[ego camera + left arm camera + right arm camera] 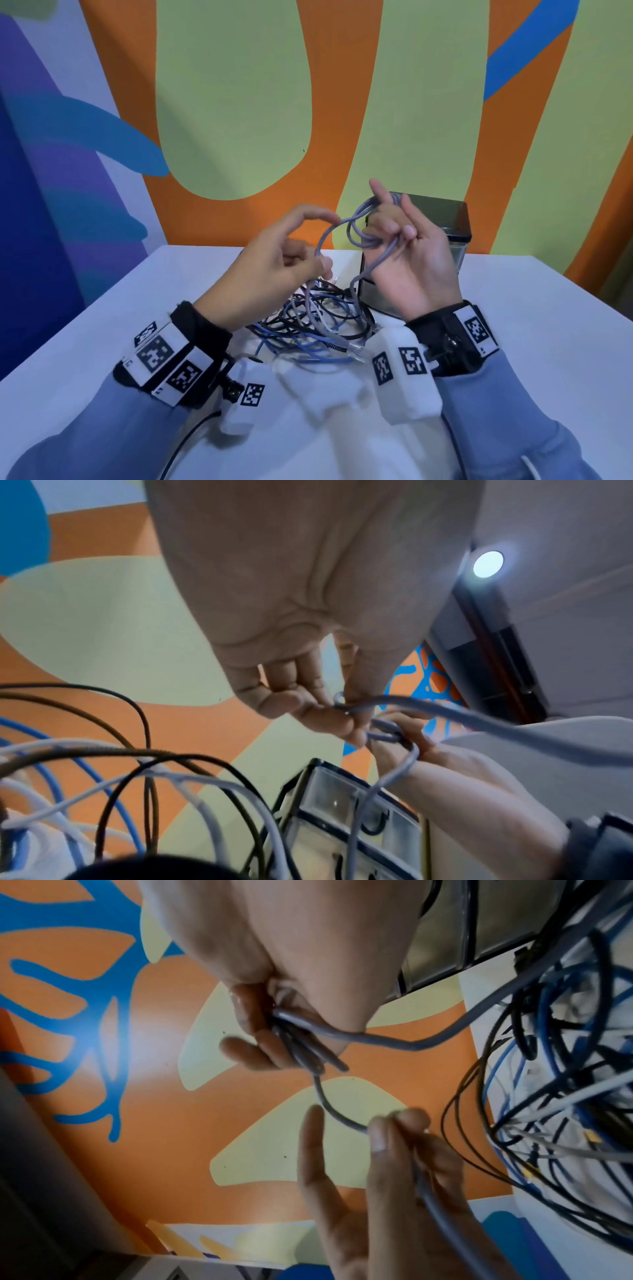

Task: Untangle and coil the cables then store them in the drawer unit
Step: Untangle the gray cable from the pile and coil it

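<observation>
One grey cable lifted above the desk, a few loops, count unclear. Right hand raised, palm toward the camera, fingers curled round the bundled loops. Left hand beside it, thumb and forefinger pinching the same cable's free run. One tangled pile of blue, black and white cables below the hands, number untellable. One drawer unit just behind the right hand, near the desk's far edge. Bare desk left and right.
</observation>
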`<state>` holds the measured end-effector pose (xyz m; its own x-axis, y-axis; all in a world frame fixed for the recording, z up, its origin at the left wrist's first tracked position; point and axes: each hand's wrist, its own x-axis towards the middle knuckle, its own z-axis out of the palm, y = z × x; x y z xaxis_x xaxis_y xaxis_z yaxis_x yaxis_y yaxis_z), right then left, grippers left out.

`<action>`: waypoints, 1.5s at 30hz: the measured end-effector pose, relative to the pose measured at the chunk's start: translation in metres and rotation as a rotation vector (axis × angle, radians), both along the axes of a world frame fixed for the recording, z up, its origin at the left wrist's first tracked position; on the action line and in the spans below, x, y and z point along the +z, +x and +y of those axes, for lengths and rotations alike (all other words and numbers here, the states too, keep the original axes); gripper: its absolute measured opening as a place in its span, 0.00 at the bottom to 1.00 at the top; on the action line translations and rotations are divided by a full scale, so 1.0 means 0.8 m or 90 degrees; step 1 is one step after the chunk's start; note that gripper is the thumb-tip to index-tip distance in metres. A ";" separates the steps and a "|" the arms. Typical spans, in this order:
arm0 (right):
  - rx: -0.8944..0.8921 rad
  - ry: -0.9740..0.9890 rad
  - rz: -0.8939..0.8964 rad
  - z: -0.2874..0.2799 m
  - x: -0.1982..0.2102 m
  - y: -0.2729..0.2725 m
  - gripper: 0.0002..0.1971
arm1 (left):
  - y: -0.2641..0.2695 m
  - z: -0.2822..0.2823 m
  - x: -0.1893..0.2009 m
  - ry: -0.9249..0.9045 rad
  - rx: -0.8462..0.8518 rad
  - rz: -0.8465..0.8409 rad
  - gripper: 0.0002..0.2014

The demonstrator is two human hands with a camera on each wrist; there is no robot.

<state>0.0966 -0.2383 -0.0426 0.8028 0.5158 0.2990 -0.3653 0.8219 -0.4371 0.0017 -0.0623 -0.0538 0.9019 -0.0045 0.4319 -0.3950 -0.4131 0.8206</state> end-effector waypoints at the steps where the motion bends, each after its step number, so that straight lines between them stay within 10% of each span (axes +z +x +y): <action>1: 0.009 0.032 0.018 -0.002 0.000 0.003 0.23 | -0.003 0.002 0.004 -0.009 -0.007 -0.008 0.13; 9: -0.031 0.034 0.072 -0.008 0.002 0.009 0.16 | -0.011 -0.002 0.004 -0.042 -0.154 0.033 0.08; 17: -0.094 -0.184 -0.027 0.032 -0.016 -0.018 0.15 | 0.001 -0.016 -0.008 0.138 0.042 -0.257 0.09; 22: -0.087 -0.205 -0.060 0.044 -0.021 -0.031 0.18 | -0.002 -0.020 -0.010 -0.056 0.007 -0.177 0.11; 34: -0.070 -0.230 -0.102 0.047 -0.024 -0.040 0.17 | -0.003 -0.020 0.000 0.013 0.145 -0.154 0.23; 39: -0.047 -0.202 -0.068 0.059 -0.034 -0.038 0.33 | 0.000 -0.015 -0.002 0.060 0.216 -0.162 0.19; 45: -0.090 -0.260 -0.243 0.055 -0.031 -0.039 0.24 | 0.004 -0.006 -0.001 -0.053 0.234 -0.160 0.14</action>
